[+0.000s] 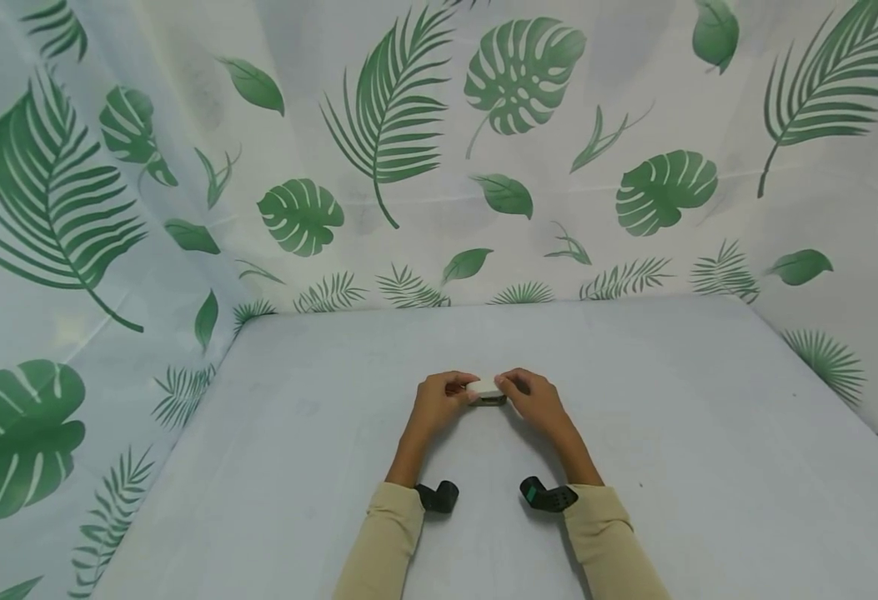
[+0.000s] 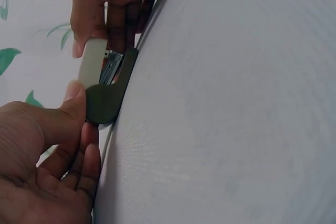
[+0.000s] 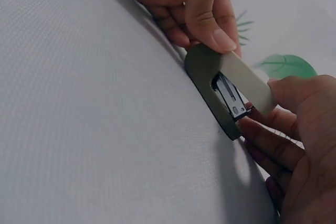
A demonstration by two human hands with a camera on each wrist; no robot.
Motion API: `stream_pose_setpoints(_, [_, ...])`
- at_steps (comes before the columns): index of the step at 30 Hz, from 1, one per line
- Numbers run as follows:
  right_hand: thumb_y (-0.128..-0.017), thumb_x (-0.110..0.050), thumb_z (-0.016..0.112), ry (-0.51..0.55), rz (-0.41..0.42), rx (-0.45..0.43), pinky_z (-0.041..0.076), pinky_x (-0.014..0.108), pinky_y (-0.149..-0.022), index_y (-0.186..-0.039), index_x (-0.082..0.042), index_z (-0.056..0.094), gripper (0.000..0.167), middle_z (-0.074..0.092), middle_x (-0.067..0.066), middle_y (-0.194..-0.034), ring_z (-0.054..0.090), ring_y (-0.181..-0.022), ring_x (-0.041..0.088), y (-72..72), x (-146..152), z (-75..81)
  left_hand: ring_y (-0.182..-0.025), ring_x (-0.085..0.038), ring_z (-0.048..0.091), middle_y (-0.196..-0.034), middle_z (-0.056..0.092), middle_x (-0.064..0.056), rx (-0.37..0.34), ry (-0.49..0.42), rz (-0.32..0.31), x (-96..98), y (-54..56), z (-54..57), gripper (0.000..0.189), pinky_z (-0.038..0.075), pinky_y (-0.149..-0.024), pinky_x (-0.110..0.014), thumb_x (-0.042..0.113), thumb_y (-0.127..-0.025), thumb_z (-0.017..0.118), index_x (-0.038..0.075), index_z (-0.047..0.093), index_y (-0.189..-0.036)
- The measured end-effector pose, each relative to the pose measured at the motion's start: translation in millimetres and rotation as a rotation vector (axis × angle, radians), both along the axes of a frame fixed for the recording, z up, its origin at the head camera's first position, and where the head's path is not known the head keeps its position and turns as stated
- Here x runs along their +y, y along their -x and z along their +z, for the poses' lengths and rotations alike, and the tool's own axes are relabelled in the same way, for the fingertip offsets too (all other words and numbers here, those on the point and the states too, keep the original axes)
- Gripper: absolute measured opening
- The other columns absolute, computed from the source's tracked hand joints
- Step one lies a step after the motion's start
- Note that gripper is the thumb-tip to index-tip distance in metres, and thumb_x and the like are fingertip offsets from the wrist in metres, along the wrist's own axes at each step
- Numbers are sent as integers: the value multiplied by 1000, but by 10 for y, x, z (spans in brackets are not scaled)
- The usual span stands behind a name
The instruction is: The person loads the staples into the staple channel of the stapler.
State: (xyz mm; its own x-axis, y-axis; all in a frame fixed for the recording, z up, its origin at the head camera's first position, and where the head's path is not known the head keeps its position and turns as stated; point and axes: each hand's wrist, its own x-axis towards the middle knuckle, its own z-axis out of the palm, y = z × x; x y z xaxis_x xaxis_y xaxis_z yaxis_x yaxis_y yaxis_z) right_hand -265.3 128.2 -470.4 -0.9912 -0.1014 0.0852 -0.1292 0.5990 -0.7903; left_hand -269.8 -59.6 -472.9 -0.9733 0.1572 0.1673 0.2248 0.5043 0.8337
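Observation:
A small stapler (image 1: 488,389) with a cream top and dark green base rests on the white table between both hands. My left hand (image 1: 439,402) grips its rounded hinge end, the thumb at the seam of top and base in the left wrist view. At the other end my right hand (image 1: 534,402) pinches the cream top (image 3: 247,80), its thumb on top and fingers curled at the far side. Between top and base a gap shows the metal staple channel (image 3: 230,95). The dark green base (image 2: 107,100) lies along the table surface.
The white tabletop (image 1: 296,467) stretches out on all sides. Hanging cloth (image 1: 423,242) with green leaf prints stands behind the table and along its left and right sides. Black wrist cameras (image 1: 439,497) sit at both cuffs.

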Motion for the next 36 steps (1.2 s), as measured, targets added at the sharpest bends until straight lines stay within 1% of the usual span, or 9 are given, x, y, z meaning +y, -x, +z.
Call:
stream_pose_setpoints(4, [-101, -35, 53, 21, 19, 36, 43, 54, -100, -117, -4, 66, 37, 67, 18, -119, 58, -119, 36, 5, -5, 1, -78, -10, 63, -93, 74, -6, -7, -4, 11, 0, 4, -3, 22, 51, -71, -24, 16, -86, 76, 10, 75, -107])
stream_pose_setpoints(7, [-101, -35, 53, 25, 24, 37, 42, 54, -102, -117, -4, 67, 37, 68, 17, -119, 58, -119, 35, 17, -6, -9, -76, -7, 61, -93, 74, -6, -16, -15, 18, -1, -2, -3, 22, 51, -71, -23, 16, -85, 76, 10, 75, -106])
stream_pose_setpoints(11, [-101, -34, 53, 15, 31, 41, 41, 54, -102, -116, -5, 68, 35, 67, 16, -121, 57, -121, 34, 28, 5, -20, -76, -7, 61, -92, 74, -6, -23, -36, 18, 4, -16, 6, 22, 51, -71, -23, 15, -85, 77, 9, 75, -106])
stream_pose_setpoints(18, [-101, -24, 54, 18, 91, 114, 41, 59, -101, -115, -8, 70, 26, 67, 17, -123, 57, -121, 38, 41, 41, -6, -76, -7, 60, -90, 73, -5, -21, -27, 20, 40, -12, 36, 21, 51, -72, -24, 15, -85, 76, 10, 75, -106])
stream_pose_setpoints(21, [-101, -24, 54, 13, 81, 88, 40, 59, -103, -117, -7, 69, 28, 66, 18, -125, 55, -124, 39, 33, 54, -3, -75, -8, 59, -89, 73, -6, -28, -31, 16, 51, -22, 45, 21, 51, -71, -25, 14, -86, 76, 10, 75, -106])
stream_pose_setpoints(26, [-103, -36, 48, -28, 36, 1, 37, 58, -107, -124, -5, 64, 41, 62, 20, -130, 51, -129, 40, 18, 75, -16, -76, -8, 61, -92, 74, -7, -40, -42, 4, 60, -28, 41, 20, 51, -71, -26, 13, -87, 74, 9, 75, -107])
stream_pose_setpoints(28, [-104, -38, 46, -29, 28, -11, 36, 58, -108, -127, -4, 62, 44, 61, 21, -132, 49, -130, 41, 12, 75, -14, -78, -8, 61, -94, 74, -7, -44, -43, -7, 52, -19, 41, 21, 51, -72, -26, 14, -87, 74, 9, 75, -107])
stream_pose_setpoints(33, [-104, -39, 45, -12, 18, -22, 34, 58, -110, -129, -3, 61, 46, 58, 21, -135, 47, -133, 41, 11, 74, 6, -82, -10, 63, -95, 73, -7, -62, -44, -34, 18, 3, 56, 24, 52, -75, -26, 17, -88, 74, 9, 74, -110])
stream_pose_setpoints(36, [-104, -40, 43, -8, 20, -26, 34, 58, -111, -130, -4, 59, 48, 57, 21, -136, 46, -134, 41, 23, 73, 16, -89, -15, 66, -102, 73, -8, -77, -46, -49, -16, 9, 80, 29, 54, -80, -29, 20, -89, 73, 8, 71, -115])
